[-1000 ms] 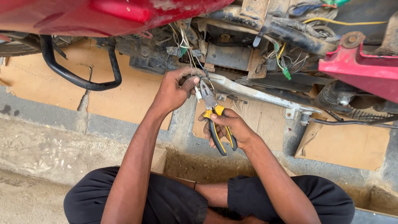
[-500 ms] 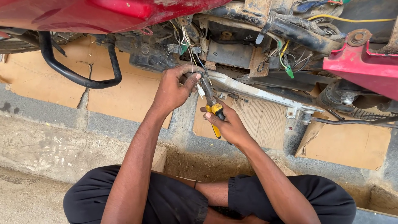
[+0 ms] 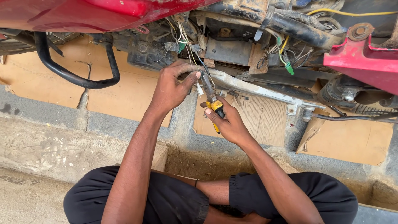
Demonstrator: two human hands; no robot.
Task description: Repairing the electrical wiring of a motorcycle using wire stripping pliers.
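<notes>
My left hand (image 3: pixel 172 85) pinches a bundle of thin wires (image 3: pixel 187 45) that hang from the underside of a red motorcycle (image 3: pixel 103 10). A small white connector (image 3: pixel 200 88) sticks out by my left thumb. My right hand (image 3: pixel 230 122) is closed around the yellow and black handles of a pair of pliers (image 3: pixel 213 103). The plier jaws point up at the wires, right beside my left fingertips. Both hands work close together under the engine area.
A black curved metal bar (image 3: pixel 74 76) hangs at the left. A silver bracket (image 3: pixel 265 91) runs to the right of my hands. A red body panel (image 3: pixel 365 62) and a green connector (image 3: pixel 289 68) are at the right. Cardboard sheets (image 3: pixel 54 79) lie on the concrete floor.
The plier handles, spread apart a second ago, are now squeezed together in my right hand. The pliers have moved up closer to the wires held by my left hand.
</notes>
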